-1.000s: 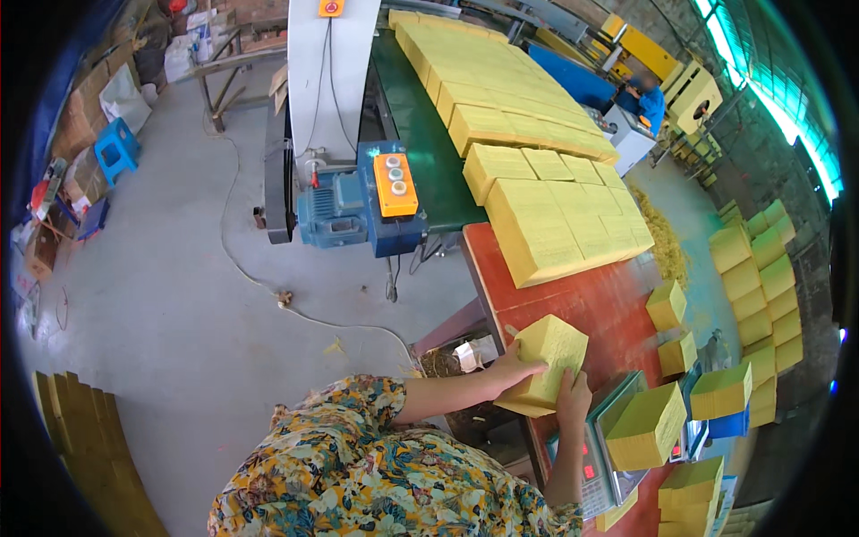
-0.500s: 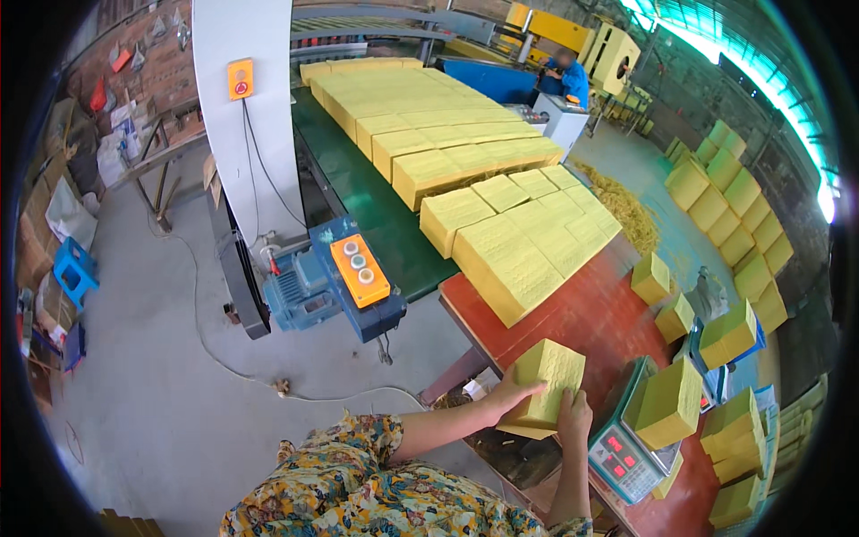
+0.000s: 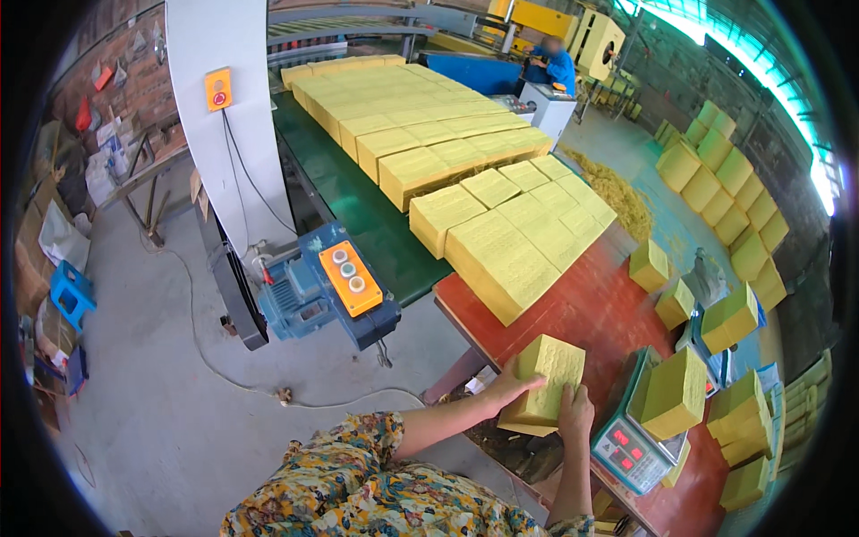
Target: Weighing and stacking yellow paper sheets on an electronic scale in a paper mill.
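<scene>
the yellow stack (image 3: 548, 380) sits lower on the red table (image 3: 608, 313) — left hand (image 3: 508, 387) and right hand (image 3: 575, 413) fingers clamped on it.

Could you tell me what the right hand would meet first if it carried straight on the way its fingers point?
The right hand already lies on the yellow stack it holds. Past that, probably bare red table, then the big yellow stacks; depth is hard to judge.

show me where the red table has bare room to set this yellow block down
Bare red table lies between the big yellow stacks, the held yellow block and the small blocks at the far edge. Around the scale it is crowded.
</scene>
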Tool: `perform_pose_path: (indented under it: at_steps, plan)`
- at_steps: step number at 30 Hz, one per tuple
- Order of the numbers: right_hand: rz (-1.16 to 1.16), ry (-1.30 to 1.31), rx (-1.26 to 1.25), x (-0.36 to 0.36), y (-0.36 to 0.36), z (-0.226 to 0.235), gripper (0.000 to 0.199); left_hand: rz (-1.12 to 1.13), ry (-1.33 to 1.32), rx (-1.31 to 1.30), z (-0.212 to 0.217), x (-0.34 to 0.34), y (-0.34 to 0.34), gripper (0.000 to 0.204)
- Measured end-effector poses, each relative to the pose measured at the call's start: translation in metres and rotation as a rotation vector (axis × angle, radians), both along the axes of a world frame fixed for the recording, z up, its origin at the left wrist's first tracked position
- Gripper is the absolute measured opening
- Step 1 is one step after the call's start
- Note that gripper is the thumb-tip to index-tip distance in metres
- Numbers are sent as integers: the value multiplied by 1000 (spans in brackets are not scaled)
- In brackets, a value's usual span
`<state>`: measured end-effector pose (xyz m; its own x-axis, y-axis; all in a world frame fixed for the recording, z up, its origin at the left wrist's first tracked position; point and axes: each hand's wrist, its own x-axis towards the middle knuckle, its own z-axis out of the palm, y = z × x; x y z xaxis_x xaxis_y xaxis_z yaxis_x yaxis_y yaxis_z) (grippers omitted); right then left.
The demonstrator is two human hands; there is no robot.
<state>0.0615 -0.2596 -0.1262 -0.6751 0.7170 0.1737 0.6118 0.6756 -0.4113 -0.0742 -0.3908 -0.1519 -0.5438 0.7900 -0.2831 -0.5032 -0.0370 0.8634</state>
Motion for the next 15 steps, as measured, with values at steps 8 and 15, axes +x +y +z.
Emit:
perform_pose_path:
  at_steps: [8,15]
  plan:
    - [8,17,-20,2,-5,4,41,-36,10,32,-20,0,8,89]
    - [44,48,-156,13,-4,3,42,-29,-6,95,-11,-1,4,79]
